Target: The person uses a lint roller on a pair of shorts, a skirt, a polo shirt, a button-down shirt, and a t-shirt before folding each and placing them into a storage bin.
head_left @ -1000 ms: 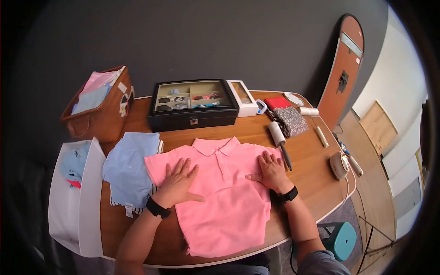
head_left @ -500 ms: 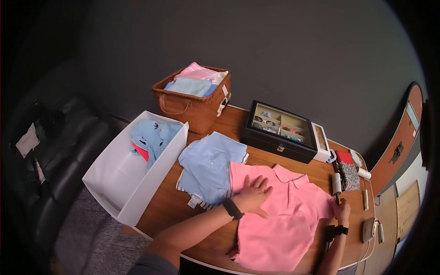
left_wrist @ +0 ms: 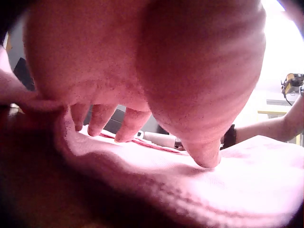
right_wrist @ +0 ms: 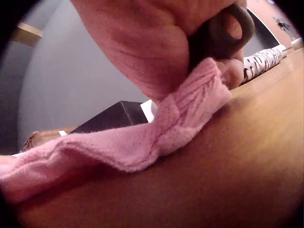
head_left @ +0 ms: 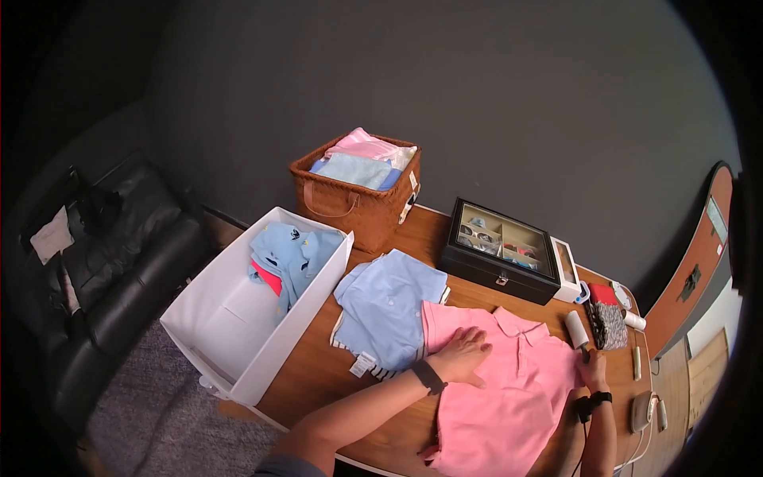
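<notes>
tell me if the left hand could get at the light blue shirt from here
Probably yes: the left hand rests on the pink shirt, close to the light blue shirt. Only a low pink sleeve lies between them, so the way looks free.

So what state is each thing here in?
Pink polo shirt: spread out, front up
Left hand: resting on that shirt
Lint roller: held
Right hand: gripping the lint roller
Light-blue shirt: lying on striped cloth
White box: open
Blue garment: crumpled, inside it
Brown basket: open, filled with clothes
Glass-lidded case: closed
</notes>
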{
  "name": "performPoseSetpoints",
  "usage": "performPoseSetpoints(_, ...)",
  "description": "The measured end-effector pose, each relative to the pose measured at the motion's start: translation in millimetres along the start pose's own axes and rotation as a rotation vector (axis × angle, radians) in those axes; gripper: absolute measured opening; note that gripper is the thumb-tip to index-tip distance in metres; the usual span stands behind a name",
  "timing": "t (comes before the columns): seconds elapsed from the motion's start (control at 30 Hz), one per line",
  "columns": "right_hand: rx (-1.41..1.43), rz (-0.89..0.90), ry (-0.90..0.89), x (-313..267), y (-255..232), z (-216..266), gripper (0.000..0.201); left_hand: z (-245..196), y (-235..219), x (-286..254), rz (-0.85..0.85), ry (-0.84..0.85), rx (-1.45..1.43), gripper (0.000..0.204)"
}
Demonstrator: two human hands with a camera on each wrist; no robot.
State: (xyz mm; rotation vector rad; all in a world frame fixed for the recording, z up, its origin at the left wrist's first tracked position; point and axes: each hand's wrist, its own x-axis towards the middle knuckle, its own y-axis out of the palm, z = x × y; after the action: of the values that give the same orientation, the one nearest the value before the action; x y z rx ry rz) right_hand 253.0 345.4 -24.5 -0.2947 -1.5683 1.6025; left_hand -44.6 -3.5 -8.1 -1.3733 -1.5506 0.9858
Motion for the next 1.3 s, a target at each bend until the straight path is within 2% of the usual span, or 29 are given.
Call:
performPoseSetpoints(0.1, -0.067, 0.002, -0.081, 16, 3, -8, 0.020, 4, 2, 2, -0.026, 0.038, -0.018, 0.093)
performPoseSetpoints(0.17, -0.210, -0.172, -0.207, 25, 7, -13, 0.020, 4, -2, 1, 0.013, 0.058, -0.061, 0.089)
performPoseSetpoints(0.3, -0.182, -0.228, -0.170, 30, 5, -13, 0.019, 9, 6, 5, -0.010, 0.093, -0.106, 0.085)
performPoseSetpoints(0.37, -0.063, -0.243, -0.069, 27, 4, -8, 0.019, 9, 4, 5, -0.007, 0.093, -0.112, 0.088)
performPoseSetpoints(0.43, -0.120, -0.270, -0.135, 22, 2, -3, 0.019, 4, -2, 2, 0.008, 0.038, -0.057, 0.091)
performPoseSetpoints(0.5, 0.664, 0.248, 0.428, -2, -31, 50, 0.029, 0, -4, -2, 0.028, -0.014, -0.006, 0.095)
performPoseSetpoints(0.53, 0.777, 0.323, 0.473, -17, -44, 71, 0.036, 0, -1, -3, 0.037, -0.046, -0.025, 0.098)
performPoseSetpoints(0.57, 0.774, 0.369, 0.448, -27, -44, 76, 0.037, 0, -1, -3, 0.044, -0.078, -0.044, 0.102)
performPoseSetpoints(0.63, 0.636, 0.389, 0.373, -49, -54, 105, 0.039, 0, -5, -2, 0.076, -0.089, -0.039, 0.104)
performPoseSetpoints(0.7, 0.442, 0.395, 0.188, -64, -41, 100, 0.042, -2, -7, -3, 0.111, -0.100, -0.037, 0.107)
performPoseSetpoints(0.73, 0.286, 0.333, 0.013, -70, -40, 101, 0.042, -3, -8, -3, 0.133, -0.115, -0.021, 0.109)
performPoseSetpoints(0.77, 0.286, 0.332, 0.016, -73, -33, 95, 0.042, -3, -9, -4, 0.155, -0.130, -0.005, 0.111)
performPoseSetpoints(0.83, -0.011, 0.102, -0.133, -78, -17, 72, 0.042, 0, -7, -5, 0.171, -0.125, 0.010, 0.112)
performPoseSetpoints(0.9, -0.075, 0.172, 0.082, -68, -23, 59, 0.048, 3, -6, -8, 0.191, -0.113, 0.025, 0.114)
performPoseSetpoints(0.97, -0.206, 0.142, 0.176, -67, -22, 43, 0.043, 4, -6, -7, 0.201, -0.112, 0.058, 0.118)
performPoseSetpoints(1.03, -0.187, 0.249, 0.237, -60, -24, 17, 0.036, 16, 10, -4, 0.122, -0.074, 0.020, 0.118)
performPoseSetpoints(1.07, -0.174, 0.304, 0.345, -59, -33, 20, 0.034, 23, 20, -3, 0.066, -0.052, -0.028, 0.118)
performPoseSetpoints(1.1, -0.243, 0.327, 0.340, -57, -20, -4, 0.033, 25, 22, -1, 0.068, -0.029, -0.011, 0.118)
performPoseSetpoints(1.13, -0.264, 0.340, 0.333, -59, -36, 19, 0.033, 21, 11, -3, 0.122, -0.049, -0.052, 0.120)
performPoseSetpoints(1.17, -0.261, 0.317, 0.407, -60, -43, 32, 0.032, 18, 6, -3, 0.160, -0.060, -0.027, 0.120)
performPoseSetpoints(1.23, -0.265, 0.220, 0.327, -59, -46, 45, 0.038, 14, -3, -3, 0.218, -0.099, 0.012, 0.120)
performPoseSetpoints(1.3, -0.194, 0.189, 0.323, -60, -50, 56, 0.045, 11, -9, -5, 0.227, -0.098, -0.009, 0.121)
